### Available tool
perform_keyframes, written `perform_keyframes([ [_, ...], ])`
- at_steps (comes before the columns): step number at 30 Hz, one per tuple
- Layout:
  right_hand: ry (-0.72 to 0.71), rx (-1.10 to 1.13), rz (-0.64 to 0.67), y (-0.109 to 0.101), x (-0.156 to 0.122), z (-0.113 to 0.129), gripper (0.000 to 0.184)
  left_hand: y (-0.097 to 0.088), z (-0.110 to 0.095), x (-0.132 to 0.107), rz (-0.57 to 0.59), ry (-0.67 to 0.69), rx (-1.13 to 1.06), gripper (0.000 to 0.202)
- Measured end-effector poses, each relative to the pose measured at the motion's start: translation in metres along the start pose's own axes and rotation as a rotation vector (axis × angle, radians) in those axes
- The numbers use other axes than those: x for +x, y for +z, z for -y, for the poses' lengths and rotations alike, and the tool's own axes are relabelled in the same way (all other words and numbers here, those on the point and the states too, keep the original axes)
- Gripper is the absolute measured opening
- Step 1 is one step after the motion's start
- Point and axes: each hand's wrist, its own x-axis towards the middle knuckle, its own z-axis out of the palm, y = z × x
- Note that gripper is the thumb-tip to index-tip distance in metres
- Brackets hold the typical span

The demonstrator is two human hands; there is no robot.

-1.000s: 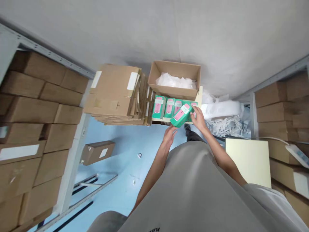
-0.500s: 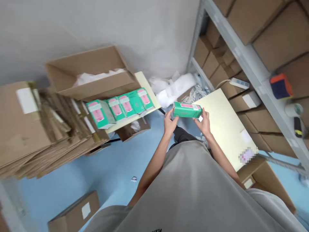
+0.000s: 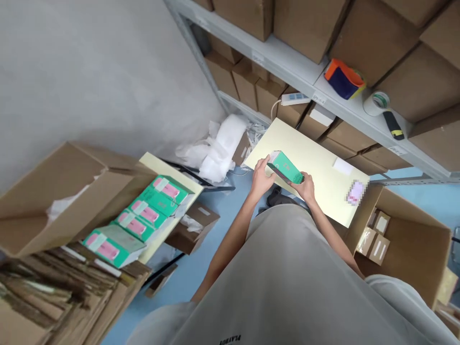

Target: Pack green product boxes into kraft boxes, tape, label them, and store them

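Between my two hands is a green box (image 3: 287,167), held tilted above the near left part of a pale yellow table (image 3: 305,143). My left hand (image 3: 262,177) grips its left end, and my right hand (image 3: 305,186) is closed on its lower right end. The pink panel seen on such boxes is turned out of sight on this one. Several matching green boxes (image 3: 161,203) with pink panels stand in a row on another pale board to the left.
An open carton (image 3: 111,191) stands behind the row, near stacked flat cardboard (image 3: 89,297). White foam wrap (image 3: 224,148) lies by the wall. A shelf (image 3: 280,72) holds cartons, a tape roll (image 3: 376,103) and a cutter (image 3: 393,125). An open carton (image 3: 413,230) at right contains small boxes.
My view has turned right, toward the yellow table and the shelf. The held green box has been carried over the table's edge and tipped, so its pink panel no longer shows.
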Motion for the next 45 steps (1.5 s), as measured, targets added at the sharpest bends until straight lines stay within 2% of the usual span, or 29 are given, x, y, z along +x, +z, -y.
perform_keyframes([
  [6, 0.407, 0.617, 0.193, -0.004, 0.018, -0.008, 0.064, 0.05, -0.01, 0.077, 0.261, 0.033, 0.045, 0.087],
  [8, 0.486, 0.797, 0.257, -0.007, 0.026, -0.008, 0.061, 0.063, -0.009, 0.094, 0.291, 0.008, 0.033, 0.093],
  [10, 0.531, 0.915, 0.29, -0.012, 0.034, -0.007, 0.057, 0.073, -0.006, 0.102, 0.274, -0.086, 0.002, 0.098],
  [13, 0.541, 1.039, 0.301, -0.019, 0.045, -0.005, 0.054, 0.082, 0.003, 0.097, 0.3, -0.368, -0.072, 0.102],
  [15, 0.521, 1.107, 0.314, -0.022, 0.051, -0.005, 0.055, 0.087, 0.007, 0.086, 0.388, -0.56, -0.138, 0.099],
  [17, 0.497, 1.153, 0.311, -0.021, 0.055, -0.005, 0.057, 0.092, 0.01, 0.074, 0.481, -0.653, -0.211, 0.09],
  [20, 0.493, 1.195, 0.284, -0.017, 0.056, -0.007, 0.061, 0.101, 0.009, 0.066, 0.53, -0.654, -0.278, 0.072],
  [23, 0.484, 1.147, 0.293, -0.017, 0.055, -0.011, 0.063, 0.106, 0.008, 0.069, 0.489, -0.608, -0.24, 0.065],
  [25, 0.451, 1.035, 0.281, -0.02, 0.057, -0.015, 0.064, 0.106, 0.008, 0.072, 0.432, -0.556, -0.184, 0.068],
  [27, 0.399, 0.904, 0.209, -0.023, 0.062, -0.018, 0.071, 0.103, 0.009, 0.075, 0.373, -0.504, -0.121, 0.073],
  [29, 0.335, 0.797, 0.084, -0.026, 0.07, -0.017, 0.088, 0.101, 0.011, 0.075, 0.325, -0.456, -0.055, 0.074],
  [31, 0.266, 0.727, -0.041, -0.025, 0.078, -0.012, 0.105, 0.102, 0.011, 0.074, 0.288, -0.404, 0.012, 0.073],
  [33, 0.194, 0.679, -0.118, -0.023, 0.085, -0.001, 0.115, 0.105, 0.009, 0.07, 0.259, -0.348, 0.069, 0.074],
  [36, 0.094, 0.617, -0.179, -0.019, 0.09, 0.015, 0.115, 0.111, 0.003, 0.063, 0.251, -0.282, 0.099, 0.081],
  [38, 0.049, 0.643, -0.212, -0.019, 0.091, 0.02, 0.109, 0.11, -0.002, 0.06, 0.294, -0.253, 0.058, 0.082],
  [41, 0.043, 0.818, -0.174, -0.024, 0.089, 0.018, 0.107, 0.099, -0.008, 0.06, 0.386, -0.317, -0.063, 0.072],
  [45, 0.078, 0.976, -0.1, -0.028, 0.083, 0.012, 0.111, 0.081, -0.011, 0.064, 0.473, -0.576, -0.219, 0.068],
])
